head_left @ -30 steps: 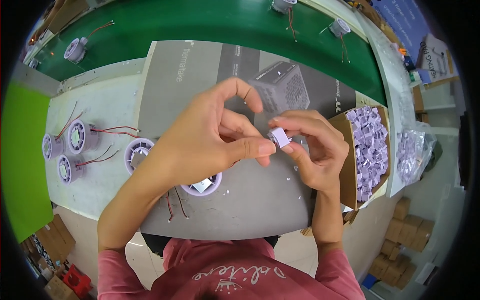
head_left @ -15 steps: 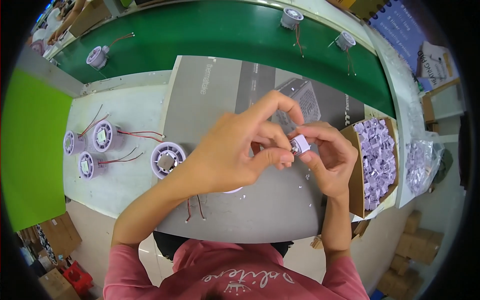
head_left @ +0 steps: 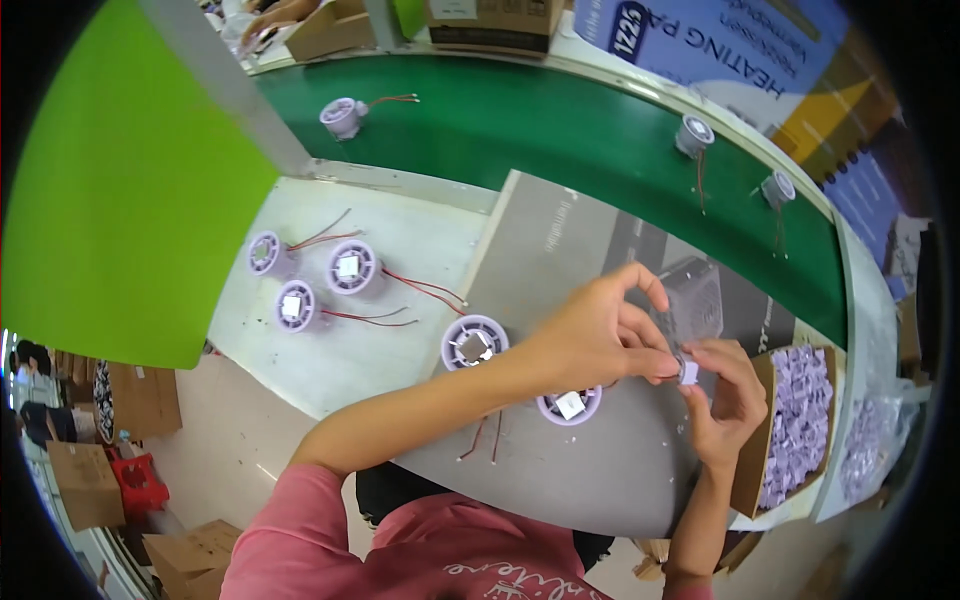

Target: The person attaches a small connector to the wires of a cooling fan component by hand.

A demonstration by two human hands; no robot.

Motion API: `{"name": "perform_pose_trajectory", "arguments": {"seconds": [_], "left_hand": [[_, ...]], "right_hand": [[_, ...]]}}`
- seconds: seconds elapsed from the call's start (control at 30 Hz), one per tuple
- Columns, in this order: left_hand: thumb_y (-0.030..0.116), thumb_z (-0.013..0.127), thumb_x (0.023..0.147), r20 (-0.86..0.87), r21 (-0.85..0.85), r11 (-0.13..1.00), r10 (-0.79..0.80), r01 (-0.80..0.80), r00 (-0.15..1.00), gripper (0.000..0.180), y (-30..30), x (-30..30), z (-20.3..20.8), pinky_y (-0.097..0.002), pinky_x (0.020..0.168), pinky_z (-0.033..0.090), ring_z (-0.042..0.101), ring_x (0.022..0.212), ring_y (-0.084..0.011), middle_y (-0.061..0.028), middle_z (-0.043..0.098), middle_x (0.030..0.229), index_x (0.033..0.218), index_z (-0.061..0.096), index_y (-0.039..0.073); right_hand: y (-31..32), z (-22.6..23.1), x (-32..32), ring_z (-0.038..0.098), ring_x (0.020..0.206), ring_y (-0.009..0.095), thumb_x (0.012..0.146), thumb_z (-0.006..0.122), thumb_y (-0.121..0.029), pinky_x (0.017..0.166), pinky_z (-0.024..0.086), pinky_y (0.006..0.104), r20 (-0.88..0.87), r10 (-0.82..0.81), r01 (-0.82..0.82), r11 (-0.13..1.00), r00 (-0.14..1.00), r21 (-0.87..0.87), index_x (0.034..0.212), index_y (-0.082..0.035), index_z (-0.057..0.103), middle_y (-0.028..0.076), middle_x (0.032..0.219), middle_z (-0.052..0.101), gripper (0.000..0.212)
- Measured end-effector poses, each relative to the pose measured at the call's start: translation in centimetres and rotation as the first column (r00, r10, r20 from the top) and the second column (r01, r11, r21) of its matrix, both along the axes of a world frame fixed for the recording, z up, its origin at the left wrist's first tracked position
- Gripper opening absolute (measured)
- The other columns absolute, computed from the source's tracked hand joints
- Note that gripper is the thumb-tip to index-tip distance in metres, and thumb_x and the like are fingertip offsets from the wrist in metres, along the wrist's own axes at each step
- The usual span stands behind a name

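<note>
One carton (head_left: pixel 752 478), lilac pieces (head_left: pixel 798 425) inside, hands (head_left: pixel 728 405) near

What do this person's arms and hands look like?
The left hand and right hand wear no gloves, and no watch shows. Pink sleeves leave the forearms bare. The pink shirt has curly white writing on its front.
</note>
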State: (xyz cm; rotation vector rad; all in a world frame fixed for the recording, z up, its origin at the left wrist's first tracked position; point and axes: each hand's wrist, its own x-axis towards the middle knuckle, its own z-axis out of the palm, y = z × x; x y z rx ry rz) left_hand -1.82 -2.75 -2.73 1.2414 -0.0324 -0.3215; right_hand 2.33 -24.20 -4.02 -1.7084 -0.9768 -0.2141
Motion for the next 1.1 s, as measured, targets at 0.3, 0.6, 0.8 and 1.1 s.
{"name": "perform_pose_trajectory", "arguments": {"seconds": [0.3, 0.6, 0.8, 1.1], "left_hand": [[0.005, 0.078, 0.084, 0.000, -0.082, 0.997, 0.012, -0.012, 1.000, 0.047, -0.1, -0.1, -0.9, -0.0214, 0.050, 0.043, 0.065, 0.073, -0.0091, -0.0108, 0.071, 0.088, 0.109, 0.039, 0.006], [0.000, 0.079, 0.081, 0.058, -0.032, 0.992, 0.127, -0.125, 0.990, 0.050, -1.2, -0.2, -1.1, -0.0213, 0.053, 0.045, 0.065, 0.072, -0.0089, -0.0090, 0.071, 0.085, 0.110, 0.039, 0.007], [0.005, 0.081, 0.081, 0.023, -0.019, 0.990, 0.138, -0.138, 0.990, 0.049, -0.6, -0.1, -0.4, -0.0232, 0.060, 0.048, 0.069, 0.078, -0.0143, -0.0109, 0.071, 0.085, 0.107, 0.040, 0.008], [0.008, 0.079, 0.084, 0.080, 0.090, 0.985, 0.137, -0.144, 0.987, 0.043, -1.2, -0.1, -0.7, -0.0239, 0.062, 0.049, 0.068, 0.078, -0.0128, -0.0097, 0.071, 0.085, 0.104, 0.041, 0.008]], "right_hand": [[0.2, 0.5, 0.1, 0.066, 0.090, 0.029, 0.072, 0.074, 0.006, 0.078, 0.052, 0.0348, 0.088, 0.001, 0.005, 0.997, 0.996, -0.071, 0.099, 0.005, 0.068, 0.017, 0.096, 0.071, 0.028], [-0.1, 0.3, 0.0, 0.064, 0.081, 0.022, 0.071, 0.078, 0.005, 0.074, 0.051, 0.0307, -0.056, 0.029, -0.031, 0.999, 0.998, -0.032, 0.101, 0.005, 0.069, 0.015, 0.094, 0.070, 0.031], [0.5, 0.3, -0.2, 0.067, 0.079, 0.024, 0.069, 0.079, 0.004, 0.073, 0.052, 0.0311, 0.083, -0.132, 0.138, 0.988, 0.988, -0.068, 0.101, 0.002, 0.071, 0.013, 0.090, 0.070, 0.033], [-0.1, 0.2, 0.3, 0.064, 0.075, 0.023, 0.068, 0.081, 0.001, 0.070, 0.051, 0.0324, -0.061, 0.001, -0.007, 0.996, 0.998, -0.093, 0.098, 0.001, 0.071, 0.012, 0.090, 0.070, 0.032]]}}
